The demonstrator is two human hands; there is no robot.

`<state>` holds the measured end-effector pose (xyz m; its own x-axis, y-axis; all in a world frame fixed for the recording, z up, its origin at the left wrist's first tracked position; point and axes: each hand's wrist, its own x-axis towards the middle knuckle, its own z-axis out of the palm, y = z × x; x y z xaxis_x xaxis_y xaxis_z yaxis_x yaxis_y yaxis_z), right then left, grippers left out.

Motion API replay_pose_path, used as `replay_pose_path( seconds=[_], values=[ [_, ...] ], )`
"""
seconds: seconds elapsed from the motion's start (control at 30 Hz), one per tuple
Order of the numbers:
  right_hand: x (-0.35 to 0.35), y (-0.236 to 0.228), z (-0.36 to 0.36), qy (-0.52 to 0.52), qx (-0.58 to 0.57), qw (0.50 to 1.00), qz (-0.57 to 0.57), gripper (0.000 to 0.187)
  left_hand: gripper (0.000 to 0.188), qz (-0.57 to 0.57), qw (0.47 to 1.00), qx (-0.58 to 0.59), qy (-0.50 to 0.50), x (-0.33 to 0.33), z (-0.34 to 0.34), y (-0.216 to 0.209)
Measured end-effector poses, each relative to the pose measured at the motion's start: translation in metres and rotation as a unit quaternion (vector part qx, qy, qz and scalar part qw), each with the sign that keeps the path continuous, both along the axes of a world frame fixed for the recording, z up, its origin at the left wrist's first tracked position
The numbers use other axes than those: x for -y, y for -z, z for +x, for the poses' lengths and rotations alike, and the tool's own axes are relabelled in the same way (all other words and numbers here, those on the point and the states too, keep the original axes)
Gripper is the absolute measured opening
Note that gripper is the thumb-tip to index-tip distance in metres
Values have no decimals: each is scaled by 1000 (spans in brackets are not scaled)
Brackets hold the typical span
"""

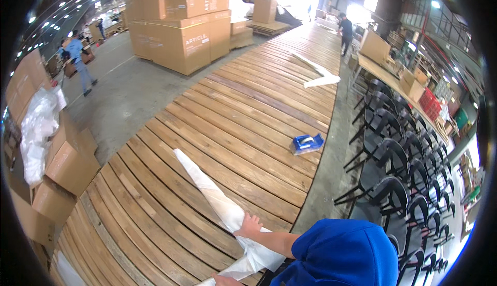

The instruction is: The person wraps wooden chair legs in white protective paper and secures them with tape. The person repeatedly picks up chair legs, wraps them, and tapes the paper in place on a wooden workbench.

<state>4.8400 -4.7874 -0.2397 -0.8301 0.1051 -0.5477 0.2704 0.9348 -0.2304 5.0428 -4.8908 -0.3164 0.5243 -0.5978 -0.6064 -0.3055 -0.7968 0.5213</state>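
A long bent piece wrapped in a white sheet [217, 198] lies across the wooden slats in front of me. My right hand [249, 227] is closed over the wrapped piece near its bend, with the blue-sleeved arm coming in from the lower right. At the bottom edge my left hand [226, 281] pinches the white wrapping nearer to me; the frame cuts off most of that hand. What lies inside the wrap is hidden. Farther along the slats is another bent white-wrapped piece [323, 80]. A tape dispenser with blue parts [307, 143] lies between the two pieces, toward the right edge.
The slatted wooden table [233, 110] runs far ahead. Rows of black chairs [388, 156] stand along its right side. Large cardboard boxes [181, 42] are stacked beyond its left edge, and more boxes [70, 151] stand at near left. People [345, 32] are in the distance.
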Motion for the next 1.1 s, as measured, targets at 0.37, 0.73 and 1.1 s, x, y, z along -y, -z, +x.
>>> replay_pose_path(
  seconds=[0.37, 0.73, 1.1],
  values=[
    [-38, -25, 22, 34, -111, 993, -24, 111, 90, -175, 965, -177, -84, 1, 37, -34],
    [-302, -248, -41, 214, -438, 742, -460, 98, 80, -283, 847, -438, 104, -194, -127, -347],
    [-609, -271, -6, 320, -717, 495, -372, 86, 98, -277, 461, -742, 400, -439, -276, -435]
  ],
)
